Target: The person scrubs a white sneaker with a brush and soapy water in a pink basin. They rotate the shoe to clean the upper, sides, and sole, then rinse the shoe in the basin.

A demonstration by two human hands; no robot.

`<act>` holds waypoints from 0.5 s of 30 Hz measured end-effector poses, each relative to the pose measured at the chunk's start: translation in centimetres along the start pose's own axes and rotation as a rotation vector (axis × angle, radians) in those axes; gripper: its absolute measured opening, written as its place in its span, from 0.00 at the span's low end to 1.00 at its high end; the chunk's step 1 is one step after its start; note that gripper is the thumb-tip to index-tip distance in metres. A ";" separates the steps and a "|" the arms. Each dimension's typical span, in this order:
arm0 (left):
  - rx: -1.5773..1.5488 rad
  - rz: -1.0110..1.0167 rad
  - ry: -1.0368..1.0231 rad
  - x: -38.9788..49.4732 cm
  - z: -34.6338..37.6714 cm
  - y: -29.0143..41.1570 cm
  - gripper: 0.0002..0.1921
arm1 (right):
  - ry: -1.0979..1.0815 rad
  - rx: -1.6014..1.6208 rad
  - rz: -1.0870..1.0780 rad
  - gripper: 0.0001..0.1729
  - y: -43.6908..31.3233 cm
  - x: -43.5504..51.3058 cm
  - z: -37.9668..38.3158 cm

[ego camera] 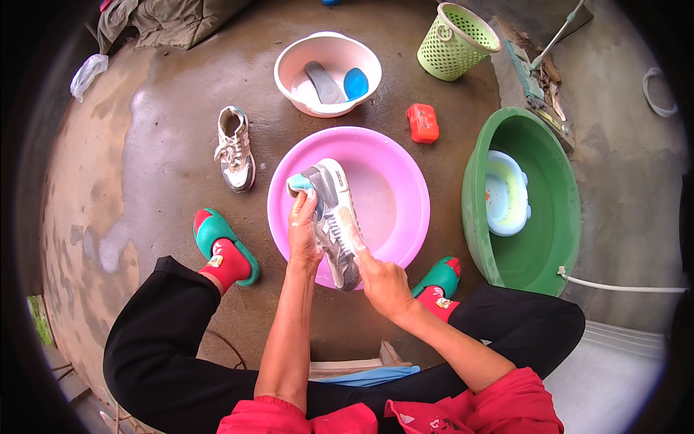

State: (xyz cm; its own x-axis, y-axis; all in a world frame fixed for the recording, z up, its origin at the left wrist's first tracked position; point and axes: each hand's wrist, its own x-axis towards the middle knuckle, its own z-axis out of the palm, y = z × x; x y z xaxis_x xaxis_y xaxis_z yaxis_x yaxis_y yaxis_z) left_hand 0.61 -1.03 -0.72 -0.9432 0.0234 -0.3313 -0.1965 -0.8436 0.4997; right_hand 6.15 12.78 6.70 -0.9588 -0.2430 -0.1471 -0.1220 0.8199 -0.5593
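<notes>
Over a pink plastic basin, my left hand grips a grey and white sneaker by its heel opening, the heel pointing away from me. My right hand holds a scrubbing brush by its handle, the bristles against the side of the shoe. Whitish suds show on the brush and shoe. Left of the basin, the matching laced sneaker stands on the wet floor. Beyond the basin, a pale pink bowl holds a grey insole and a blue object.
A red soap box lies right of the bowl. A large green tub with a small light-blue basin inside stands at right, a white hose at its rim. Farther back are a green perforated basket and a mop.
</notes>
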 end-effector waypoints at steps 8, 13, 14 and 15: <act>-0.029 0.000 0.035 -0.3 0.7 -0.1 0.20 | 0.136 -0.121 0.050 0.24 0.8 4.4 1.0; -0.008 0.072 -0.007 -0.3 0.5 0.5 0.21 | 0.090 0.009 0.082 0.30 0.1 1.2 1.2; 0.022 0.015 -0.010 -0.3 0.6 0.4 0.21 | 0.144 -0.002 0.088 0.31 0.1 2.8 1.4; 0.016 0.000 -0.045 -0.3 0.7 0.2 0.21 | 0.209 -0.005 0.066 0.32 0.1 4.5 1.4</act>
State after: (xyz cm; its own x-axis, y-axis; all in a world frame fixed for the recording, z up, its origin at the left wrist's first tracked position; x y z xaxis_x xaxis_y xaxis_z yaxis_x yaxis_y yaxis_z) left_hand 0.71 -0.88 0.05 -0.9544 0.0477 -0.2946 -0.2000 -0.8349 0.5128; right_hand 2.17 11.08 4.82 -0.9970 -0.0766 -0.0106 -0.0581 0.8334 -0.5496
